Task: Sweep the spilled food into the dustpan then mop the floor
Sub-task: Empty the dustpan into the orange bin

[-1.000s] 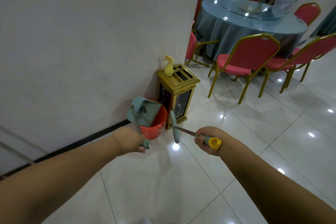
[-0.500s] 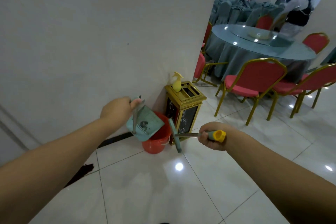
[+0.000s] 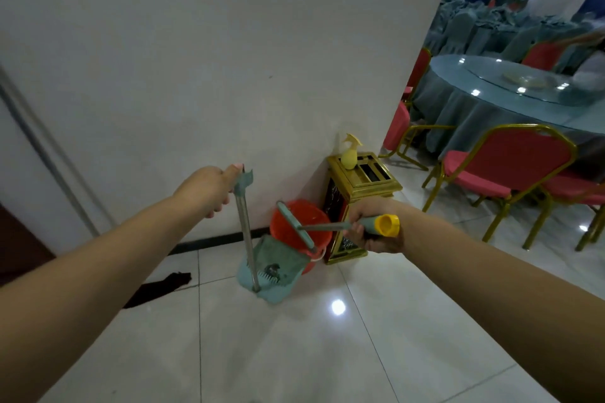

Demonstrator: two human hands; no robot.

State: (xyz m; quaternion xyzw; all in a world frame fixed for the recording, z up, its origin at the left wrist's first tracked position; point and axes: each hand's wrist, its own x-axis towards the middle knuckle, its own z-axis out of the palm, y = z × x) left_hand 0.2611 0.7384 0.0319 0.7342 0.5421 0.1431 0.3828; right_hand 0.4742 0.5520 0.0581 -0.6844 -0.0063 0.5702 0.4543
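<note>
No legible text or labels anywhere

Yellow spray bottle (image 3: pixel 349 154) atop gold bin (image 3: pixel 360 203), red chairs (image 3: pixel 510 170) nearby

1. Teal plastic dustpan (image 3: pixel 278 267) on a long bare-metal pole with a teal top grip. Pole upright, leaning slightly; top grip held by the left hand (image 3: pixel 209 185). Pan tilted, low edge at the white tiled floor, comb teeth along the edge by the pole. Small dark debris inside. Positioned against the front of a red bucket, near the wall.

2. Short broom (image 3: pixel 296 227) with teal head, thin metal shaft, teal grip and yellow end cap. Held roughly level by the right hand (image 3: pixel 371 226) curled round the grip. Head slanted above the pan, in front of the bucket.
</note>
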